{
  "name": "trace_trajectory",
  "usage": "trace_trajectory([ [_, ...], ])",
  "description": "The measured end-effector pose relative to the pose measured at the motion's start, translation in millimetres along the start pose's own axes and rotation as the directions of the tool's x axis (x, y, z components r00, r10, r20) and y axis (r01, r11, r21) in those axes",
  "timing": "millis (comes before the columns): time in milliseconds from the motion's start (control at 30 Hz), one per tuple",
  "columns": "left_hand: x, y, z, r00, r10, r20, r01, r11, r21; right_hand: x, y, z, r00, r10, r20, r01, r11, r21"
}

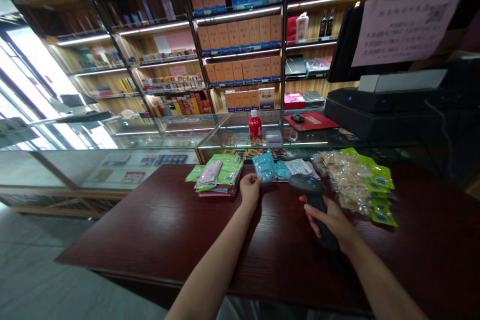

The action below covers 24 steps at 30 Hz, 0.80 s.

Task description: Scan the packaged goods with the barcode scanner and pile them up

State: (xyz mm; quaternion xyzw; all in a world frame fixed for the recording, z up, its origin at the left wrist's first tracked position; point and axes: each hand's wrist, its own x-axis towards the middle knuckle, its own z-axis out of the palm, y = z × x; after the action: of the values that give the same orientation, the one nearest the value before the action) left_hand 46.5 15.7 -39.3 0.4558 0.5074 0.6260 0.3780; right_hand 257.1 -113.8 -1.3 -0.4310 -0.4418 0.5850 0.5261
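Observation:
My left hand [250, 190] pinches the lower corner of a small blue packet [264, 166], tilted up over the dark red-brown table [168, 230]. In my right hand [330, 217] is a black barcode scanner [313, 192], its head pointing left toward the blue packet. Just behind the scanner lies a small pile of blue and white packets [298, 167]. Left of my left hand sits a stack of green and pink packets [221, 172]. To the right of the scanner are several clear bags of pale food with green labels [350, 182], lying overlapped.
Behind the table runs a glass display counter [221, 132] bearing a red bottle [255, 125] and a computer mouse [298, 118] on a red mat [317, 121]. A monitor [343, 50] with a paper sign stands at the right. Lit shelves of boxes [240, 35] line the wall.

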Motion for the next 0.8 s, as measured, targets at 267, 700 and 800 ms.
trace_trajectory([
  [267, -6.3, -8.1, -2.1, 0.993, 0.094, -0.066, -0.092, 0.995, 0.033, -4.3, 0.1, 2.7, 0.998, 0.010, 0.055, -0.004, 0.994, -0.110],
  [700, -4.8, -12.1, -3.7, 0.988, 0.119, -0.095, -0.102, 0.981, 0.167, -4.6, -1.5, 0.2, 0.998, 0.006, 0.069, 0.001, 0.995, -0.096],
  [800, -4.4, -13.8, -3.8, 0.989, 0.117, -0.087, -0.103, 0.983, 0.153, -4.7, -1.8, 0.3, 0.997, 0.006, 0.071, 0.000, 0.996, -0.091],
])
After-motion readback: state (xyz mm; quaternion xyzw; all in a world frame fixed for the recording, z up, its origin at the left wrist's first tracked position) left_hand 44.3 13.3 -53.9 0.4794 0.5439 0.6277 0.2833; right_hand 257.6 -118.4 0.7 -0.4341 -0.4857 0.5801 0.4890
